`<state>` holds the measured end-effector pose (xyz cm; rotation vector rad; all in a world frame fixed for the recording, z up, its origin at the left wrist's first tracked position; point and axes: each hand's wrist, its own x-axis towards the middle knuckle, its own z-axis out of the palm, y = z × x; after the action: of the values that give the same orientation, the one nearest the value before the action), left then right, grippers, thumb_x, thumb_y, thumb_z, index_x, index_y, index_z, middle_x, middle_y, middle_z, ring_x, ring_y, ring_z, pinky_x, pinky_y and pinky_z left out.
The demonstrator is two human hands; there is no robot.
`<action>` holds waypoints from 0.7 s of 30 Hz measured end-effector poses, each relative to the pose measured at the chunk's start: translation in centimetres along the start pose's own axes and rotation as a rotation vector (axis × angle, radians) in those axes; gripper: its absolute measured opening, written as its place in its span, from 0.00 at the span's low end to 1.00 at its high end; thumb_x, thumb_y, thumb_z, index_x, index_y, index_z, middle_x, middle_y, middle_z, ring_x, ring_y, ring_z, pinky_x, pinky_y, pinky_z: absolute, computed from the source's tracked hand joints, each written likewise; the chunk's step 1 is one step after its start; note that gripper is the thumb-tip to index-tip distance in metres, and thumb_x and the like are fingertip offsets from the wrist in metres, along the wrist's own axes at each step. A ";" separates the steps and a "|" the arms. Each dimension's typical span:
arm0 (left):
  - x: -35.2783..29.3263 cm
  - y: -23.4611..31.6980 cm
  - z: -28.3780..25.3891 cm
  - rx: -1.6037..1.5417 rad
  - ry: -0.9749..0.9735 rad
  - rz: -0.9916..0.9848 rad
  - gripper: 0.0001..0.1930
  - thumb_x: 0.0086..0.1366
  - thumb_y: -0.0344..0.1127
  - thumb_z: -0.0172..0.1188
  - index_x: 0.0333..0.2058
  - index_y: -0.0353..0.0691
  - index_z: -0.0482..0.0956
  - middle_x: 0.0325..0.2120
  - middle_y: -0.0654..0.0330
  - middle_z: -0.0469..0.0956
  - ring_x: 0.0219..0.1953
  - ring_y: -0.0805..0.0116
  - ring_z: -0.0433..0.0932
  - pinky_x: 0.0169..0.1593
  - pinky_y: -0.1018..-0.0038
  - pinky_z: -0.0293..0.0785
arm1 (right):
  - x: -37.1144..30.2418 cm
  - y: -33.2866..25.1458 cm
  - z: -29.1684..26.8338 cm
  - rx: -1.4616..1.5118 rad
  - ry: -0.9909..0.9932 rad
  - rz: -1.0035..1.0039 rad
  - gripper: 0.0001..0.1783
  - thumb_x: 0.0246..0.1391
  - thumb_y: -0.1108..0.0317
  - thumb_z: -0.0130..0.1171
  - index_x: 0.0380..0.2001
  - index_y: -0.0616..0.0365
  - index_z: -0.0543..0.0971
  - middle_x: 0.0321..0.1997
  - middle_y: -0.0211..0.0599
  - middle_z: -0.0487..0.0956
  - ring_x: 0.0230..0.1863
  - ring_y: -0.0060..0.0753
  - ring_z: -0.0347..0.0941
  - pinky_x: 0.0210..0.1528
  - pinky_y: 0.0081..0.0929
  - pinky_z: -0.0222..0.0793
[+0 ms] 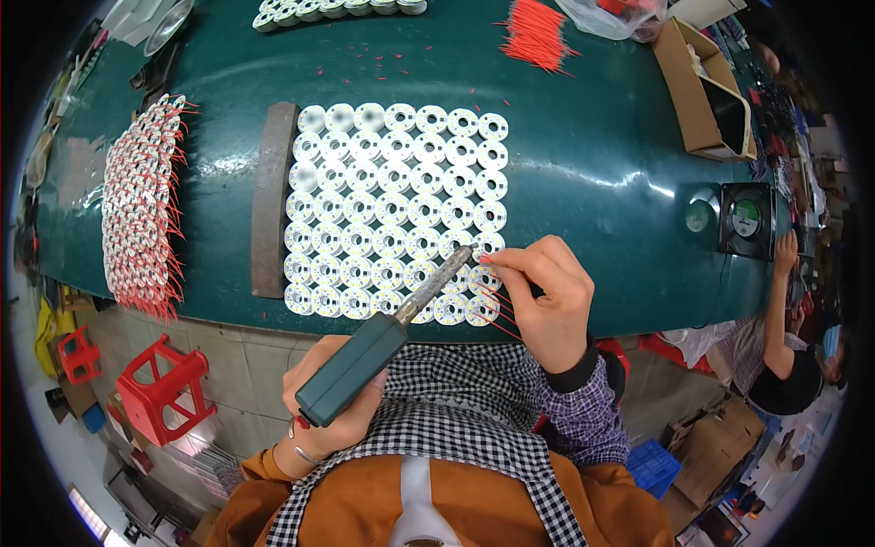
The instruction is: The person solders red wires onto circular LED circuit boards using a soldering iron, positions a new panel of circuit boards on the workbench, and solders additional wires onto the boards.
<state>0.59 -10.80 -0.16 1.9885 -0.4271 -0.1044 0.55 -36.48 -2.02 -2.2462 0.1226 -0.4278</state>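
- Left hand (348,419): I have it closed around the handle of my iron (355,365), fingers wrapped about the green grip.
- The iron slants up and to the right over the grid, its metal tip among the boards (392,208) near the right edge; whether it touches one, I cannot tell.
- Right hand (554,305): I pinch thumb and forefinger together on a short red wire (486,259), just beside the iron's tip. My other fingers curl in behind.
- That wire sits over the rightmost column, low in the grid.
- Below it, more red leads (499,314) trail from the nearest boards at the lower right corner, toward my right hand and the desk's edge.
- The boards are white rings, laid in seven rows of seven flat on my green desk (602,210).
- A brown bar (273,201) lies along the grid's left side.
- Well to my left, a pile (141,210) of boards stands with red wires sticking out.
- Across the desk from me lies a bundle (536,36) of red wires, close to a clear bag (624,18).
- To the far right are an open carton (684,100) and a black fan (747,220), with another person's hand (786,253) near the fan.
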 end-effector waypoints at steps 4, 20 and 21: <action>0.3 -0.2 0.1 -0.002 -0.026 0.002 0.11 0.50 0.20 0.69 0.35 0.28 0.83 0.32 0.52 0.82 0.27 0.63 0.82 0.31 0.74 0.77 | 0.2 0.1 0.2 -0.004 0.005 0.000 0.10 0.45 0.82 0.69 0.32 0.58 0.84 0.24 0.33 0.72 0.26 0.33 0.70 0.26 0.31 0.65; 0.7 -0.1 -0.1 0.026 -0.069 -0.021 0.09 0.50 0.22 0.69 0.32 0.32 0.84 0.28 0.56 0.79 0.23 0.66 0.78 0.26 0.75 0.73 | 0.1 0.1 0.3 -0.040 0.000 -0.002 0.09 0.44 0.81 0.69 0.31 0.59 0.85 0.24 0.33 0.71 0.26 0.34 0.71 0.27 0.31 0.67; 0.6 -0.2 0.0 0.025 -0.070 -0.021 0.09 0.50 0.22 0.69 0.32 0.32 0.84 0.28 0.56 0.79 0.23 0.66 0.78 0.26 0.75 0.73 | 0.1 0.0 0.2 -0.046 -0.003 0.002 0.09 0.44 0.81 0.69 0.31 0.59 0.85 0.24 0.33 0.71 0.26 0.34 0.71 0.27 0.31 0.67</action>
<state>1.26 -10.90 -0.27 2.0187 -0.4548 -0.1826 0.76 -36.37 -2.15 -2.2913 0.1341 -0.4241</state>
